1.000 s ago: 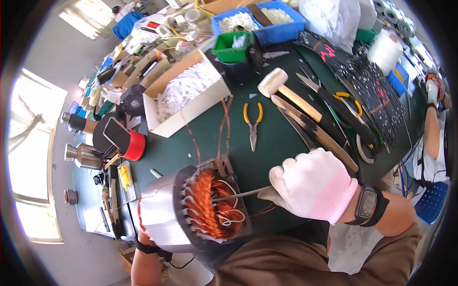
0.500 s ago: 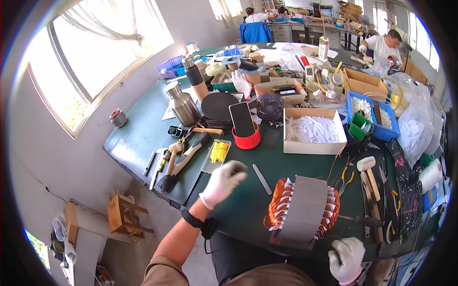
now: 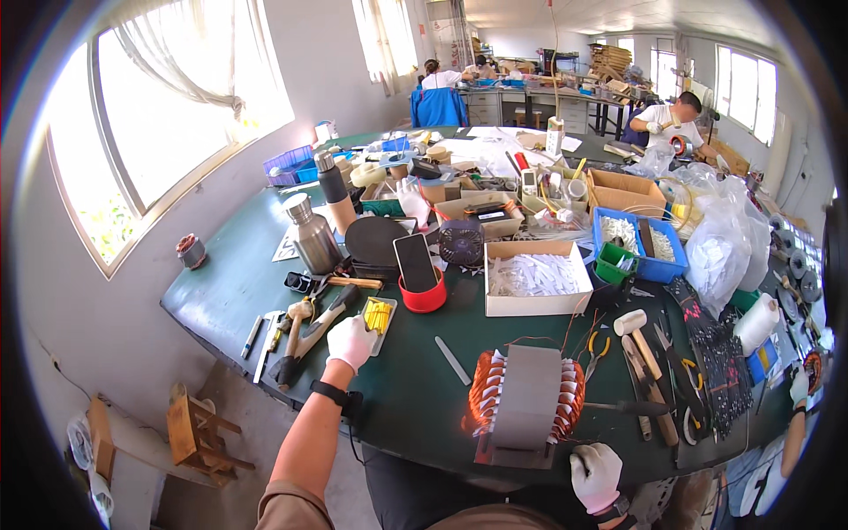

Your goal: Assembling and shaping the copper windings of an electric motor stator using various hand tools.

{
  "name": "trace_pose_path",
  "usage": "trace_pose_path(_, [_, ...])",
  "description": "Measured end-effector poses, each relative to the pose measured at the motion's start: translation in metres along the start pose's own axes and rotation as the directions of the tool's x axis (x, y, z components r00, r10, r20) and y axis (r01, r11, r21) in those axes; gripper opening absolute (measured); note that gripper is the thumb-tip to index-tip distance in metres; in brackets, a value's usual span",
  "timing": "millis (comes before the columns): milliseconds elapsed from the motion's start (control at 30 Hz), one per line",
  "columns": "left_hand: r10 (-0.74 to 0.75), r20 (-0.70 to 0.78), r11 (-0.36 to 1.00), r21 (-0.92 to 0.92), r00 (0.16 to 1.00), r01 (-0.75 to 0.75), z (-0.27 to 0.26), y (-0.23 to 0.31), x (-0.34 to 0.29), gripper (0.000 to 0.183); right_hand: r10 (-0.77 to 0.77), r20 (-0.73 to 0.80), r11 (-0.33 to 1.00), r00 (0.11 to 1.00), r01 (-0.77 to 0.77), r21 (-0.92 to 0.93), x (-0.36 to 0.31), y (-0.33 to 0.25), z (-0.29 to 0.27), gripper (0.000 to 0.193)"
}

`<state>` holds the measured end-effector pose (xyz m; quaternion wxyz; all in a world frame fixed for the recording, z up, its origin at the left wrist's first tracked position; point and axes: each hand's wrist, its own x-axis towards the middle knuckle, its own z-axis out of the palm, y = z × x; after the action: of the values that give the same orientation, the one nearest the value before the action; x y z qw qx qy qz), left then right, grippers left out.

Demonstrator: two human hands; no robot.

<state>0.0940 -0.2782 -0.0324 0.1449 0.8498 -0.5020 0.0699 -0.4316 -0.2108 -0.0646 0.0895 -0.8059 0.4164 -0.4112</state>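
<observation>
My left hand (image 3: 352, 343), in a white glove, is at the near left edge of a small clear tray (image 3: 389, 320) holding yellow tubes (image 3: 377, 314). Its fingers point at the tubes, but the back of the hand hides the fingertips and any grip. By the table's front edge, my gloved right hand (image 3: 596, 477) is curled closed, and nothing shows in it. Between the hands stands a motor stator core (image 3: 527, 397) with a grey laminated body. Copper windings (image 3: 485, 390) and white paper tabs line its two sides. A flat grey strip (image 3: 452, 360) lies left of it.
A phone (image 3: 414, 263) leans in a red bowl (image 3: 423, 299). Behind the stator is a box of white slips (image 3: 539, 301). Mallet (image 3: 631, 323), pliers (image 3: 598, 351) and screwdriver (image 3: 643, 408) lie to the right. Knife and hammers are left. A co-worker (image 3: 671, 124) sits far right.
My left hand has moved left and forward to the tray of yellow tubes. The view has swung up and to the right. My right hand stays curled near the stator.
</observation>
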Motion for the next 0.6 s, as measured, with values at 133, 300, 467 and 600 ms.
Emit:
trace_pose_path(133, [-0.011,0.004,1.000,-0.018,1.000,0.011,-0.001,-0.003,0.002,0.031,-0.007,0.000,1.000,1.000,0.007,-0.010,0.001,-0.001,-0.001,0.007])
trace_pose_path(300, [0.015,0.008,0.999,0.033,1.000,-0.015,0.000,-0.007,0.002,0.032,-0.008,-0.031,1.000,0.999,0.007,-0.024,0.002,-0.002,-0.003,0.007])
trace_pose_path(467, [-0.021,-0.067,0.999,-0.027,0.998,0.019,0.014,-0.017,0.002,0.029,-0.040,0.022,0.998,0.999,0.041,-0.049,0.001,0.002,-0.004,0.006])
trace_pose_path(600, [-0.013,-0.062,0.998,-0.063,0.998,0.009,0.017,-0.024,0.001,0.029,-0.066,0.030,0.994,0.997,0.069,-0.084,-0.012,0.013,-0.002,0.010])
